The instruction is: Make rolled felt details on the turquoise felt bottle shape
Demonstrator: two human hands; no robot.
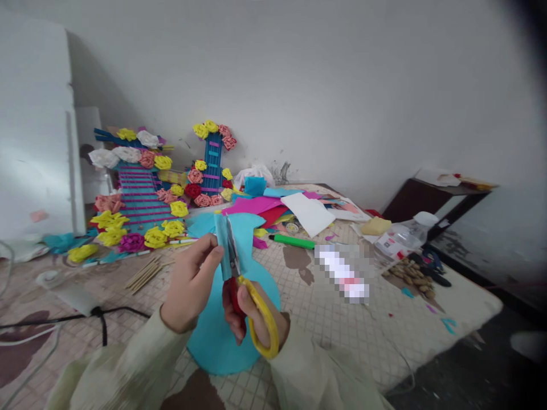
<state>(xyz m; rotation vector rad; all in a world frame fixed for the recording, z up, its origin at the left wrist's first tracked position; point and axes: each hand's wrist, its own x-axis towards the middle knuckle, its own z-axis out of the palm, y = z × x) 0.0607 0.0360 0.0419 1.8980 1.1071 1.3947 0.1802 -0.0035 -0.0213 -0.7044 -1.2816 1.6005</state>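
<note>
In the middle, my right hand (252,319) is closed around the handles of a pair of scissors (260,319), one handle red and one yellow, with the blades pointing away from me. My left hand (192,279) pinches a folded strip of blue paper (222,245) upright between thumb and fingers. The blades lie along this strip, and its edge stands between or right beside them; I cannot tell which. Beneath both hands lies a turquoise guitar-shaped cutout (231,353), its lower round part partly covered by my hands.
Flower-covered paper crafts (143,193) lean at the back left. Coloured paper sheets (307,213) pile up behind. Wooden sticks (145,273) and a glue gun (68,293) with cables lie left. Rightward are a green marker (294,241), a plastic bottle (404,236) and peanuts (412,276).
</note>
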